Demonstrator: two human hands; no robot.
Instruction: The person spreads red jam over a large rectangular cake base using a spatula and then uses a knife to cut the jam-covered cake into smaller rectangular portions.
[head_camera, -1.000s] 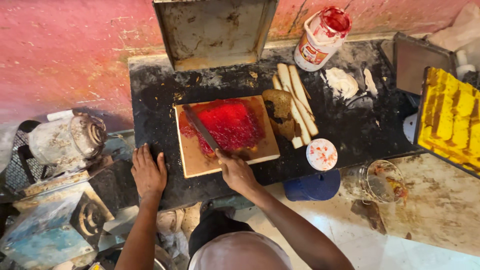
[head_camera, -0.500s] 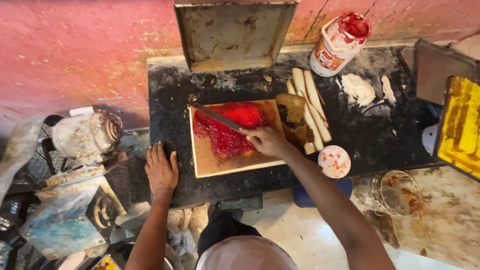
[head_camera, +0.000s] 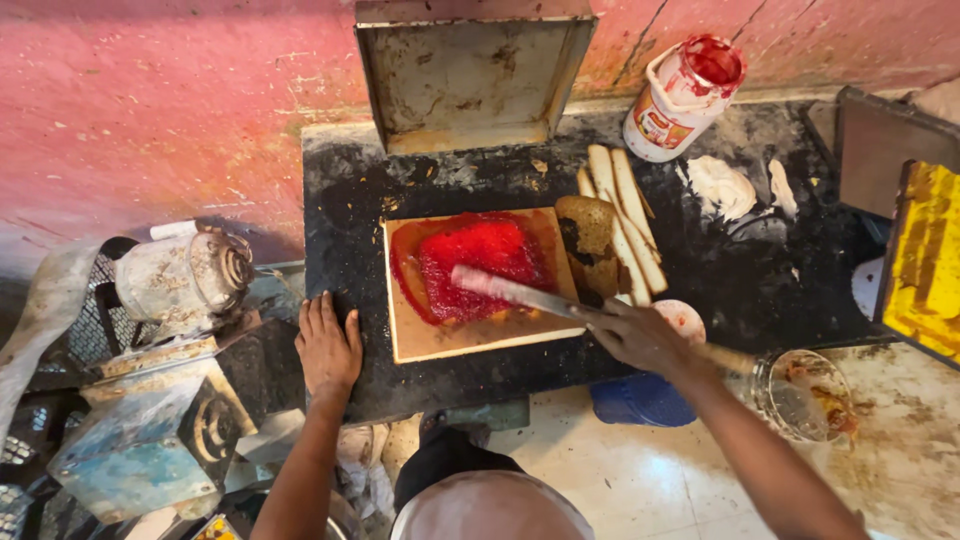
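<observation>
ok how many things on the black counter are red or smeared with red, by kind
wooden board smeared red: 1
knife in the right hand, red on its blade: 1
white jar with red inside: 1
small round lid with red specks: 1
total: 4

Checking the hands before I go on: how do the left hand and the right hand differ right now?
The left hand lies flat and empty, palm down, on the dark counter's near edge; the right hand is closed around a knife. The left hand sits clear of the wooden board, whereas the right reaches the blade over the red spread on it. Both are bare.
</observation>
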